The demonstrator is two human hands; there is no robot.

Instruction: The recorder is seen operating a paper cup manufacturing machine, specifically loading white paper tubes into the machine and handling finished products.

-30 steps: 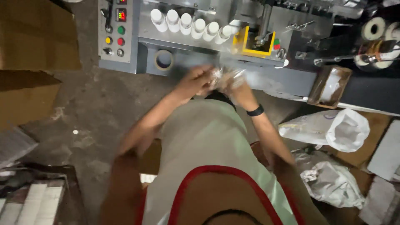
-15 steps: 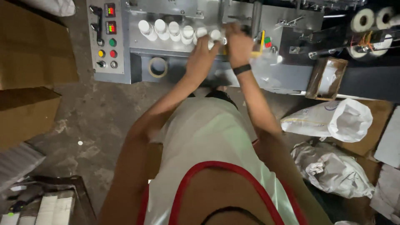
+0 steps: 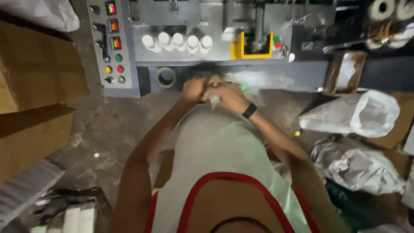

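both hands (image 3: 214,91) grip a clear wrapper (image 3: 214,100).

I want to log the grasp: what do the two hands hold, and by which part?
Both the left hand and the right hand pinch a small clear plastic bag at its top; its contents cannot be told.
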